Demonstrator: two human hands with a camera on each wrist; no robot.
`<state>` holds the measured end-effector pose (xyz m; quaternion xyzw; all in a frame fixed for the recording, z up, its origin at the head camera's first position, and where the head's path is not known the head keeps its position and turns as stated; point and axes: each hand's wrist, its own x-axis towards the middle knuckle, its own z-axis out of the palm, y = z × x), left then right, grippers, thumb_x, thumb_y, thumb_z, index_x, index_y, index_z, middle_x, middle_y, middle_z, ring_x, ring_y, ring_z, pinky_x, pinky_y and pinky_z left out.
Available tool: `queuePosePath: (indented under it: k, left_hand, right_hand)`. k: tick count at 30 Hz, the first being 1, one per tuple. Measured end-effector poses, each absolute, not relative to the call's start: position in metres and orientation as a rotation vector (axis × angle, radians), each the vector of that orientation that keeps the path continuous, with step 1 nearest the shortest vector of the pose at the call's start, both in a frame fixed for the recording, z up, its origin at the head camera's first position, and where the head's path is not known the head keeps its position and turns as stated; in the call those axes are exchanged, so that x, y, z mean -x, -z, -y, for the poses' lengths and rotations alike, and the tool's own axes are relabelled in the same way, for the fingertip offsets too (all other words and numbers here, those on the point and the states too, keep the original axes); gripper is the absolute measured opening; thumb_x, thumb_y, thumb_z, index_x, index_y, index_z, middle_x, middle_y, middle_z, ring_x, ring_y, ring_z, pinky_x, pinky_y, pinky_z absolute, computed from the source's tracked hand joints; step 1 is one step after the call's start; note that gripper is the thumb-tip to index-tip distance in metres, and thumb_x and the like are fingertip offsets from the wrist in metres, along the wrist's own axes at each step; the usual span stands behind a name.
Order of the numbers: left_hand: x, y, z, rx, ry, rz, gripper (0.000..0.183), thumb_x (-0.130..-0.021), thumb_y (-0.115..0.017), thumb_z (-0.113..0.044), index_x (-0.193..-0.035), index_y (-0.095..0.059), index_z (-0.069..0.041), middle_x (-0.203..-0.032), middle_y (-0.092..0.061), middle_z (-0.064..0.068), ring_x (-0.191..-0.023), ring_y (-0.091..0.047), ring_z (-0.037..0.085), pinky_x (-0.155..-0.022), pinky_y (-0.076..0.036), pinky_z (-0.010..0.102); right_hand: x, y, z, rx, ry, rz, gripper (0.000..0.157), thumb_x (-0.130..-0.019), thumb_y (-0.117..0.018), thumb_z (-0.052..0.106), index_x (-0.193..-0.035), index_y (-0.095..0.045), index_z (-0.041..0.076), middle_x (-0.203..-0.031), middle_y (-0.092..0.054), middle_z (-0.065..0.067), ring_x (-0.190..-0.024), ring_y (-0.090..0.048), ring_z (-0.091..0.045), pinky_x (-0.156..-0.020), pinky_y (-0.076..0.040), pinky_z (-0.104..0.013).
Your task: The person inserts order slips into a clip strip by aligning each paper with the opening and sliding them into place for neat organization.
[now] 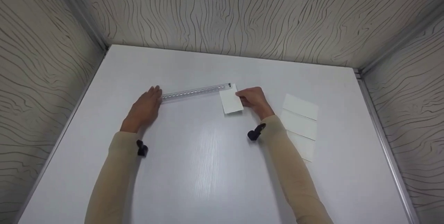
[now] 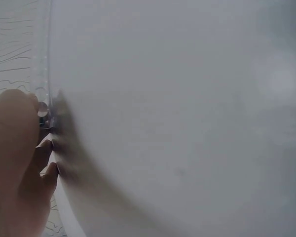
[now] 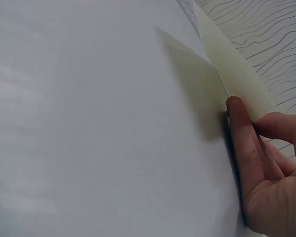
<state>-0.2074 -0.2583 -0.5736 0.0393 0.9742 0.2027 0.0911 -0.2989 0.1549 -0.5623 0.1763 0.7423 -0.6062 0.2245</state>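
A clear plastic strip, like a ruler with a row of pale ovals [image 1: 194,92], slants across the back half of the white table. My left hand [image 1: 146,108] is at its left end. In the left wrist view, thumb and forefinger of that hand [image 2: 19,148] meet at the end of the strip [image 2: 42,59], while the other fingertips reach down to the tabletop. My right hand [image 1: 255,100] pinches a small white card [image 1: 231,101] by its right edge. The card is tilted, casts a shadow, and overlaps the strip's right end in the head view.
Several more white cards [image 1: 299,123] lie overlapped in a column to the right, partly behind my right forearm. Wood-grain patterned panels [image 1: 222,12] stand behind the table and at both sides. A dark wrist camera [image 1: 256,132] sits at each cuff.
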Motion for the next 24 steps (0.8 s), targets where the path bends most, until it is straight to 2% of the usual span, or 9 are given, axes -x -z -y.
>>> queuePosePath:
  k: [7,17,24]
  left_hand:
    - [0.204,0.574,0.256,-0.095,-0.615,-2.901,0.057,-0.116,-0.025,-0.037,-0.168,-0.025,-0.014,-0.179,-0.018,0.005,-0.167,-0.014,0.031,-0.139,-0.014,0.054]
    - [0.205,0.574,0.258,-0.110,-0.595,-2.910,0.057,-0.116,-0.023,-0.036,-0.168,-0.025,-0.013,-0.178,-0.018,0.006,-0.167,-0.014,0.032,-0.140,-0.012,0.053]
    - [0.205,0.573,0.259,-0.101,-0.609,-2.907,0.056,-0.116,-0.024,-0.036,-0.168,-0.024,-0.015,-0.179,-0.017,0.004,-0.167,-0.014,0.032,-0.139,-0.014,0.056]
  right_hand:
    - [0.299,0.566,-0.147,-0.507,1.677,-2.008,0.036,-0.094,-0.077,0.010,-0.126,-0.070,-0.003,-0.101,-0.079,-0.008,-0.088,-0.078,-0.014,-0.080,-0.069,-0.025]
    - [0.298,0.562,-0.135,-0.511,1.654,-2.020,0.032,-0.092,-0.079,0.011,-0.121,-0.073,-0.001,-0.093,-0.077,-0.004,-0.081,-0.074,-0.011,-0.070,-0.066,-0.021]
    - [0.297,0.563,-0.126,-0.508,1.667,-1.992,0.034,-0.093,-0.078,0.010,-0.124,-0.071,-0.002,-0.101,-0.078,-0.008,-0.086,-0.077,-0.014,-0.076,-0.068,-0.024]
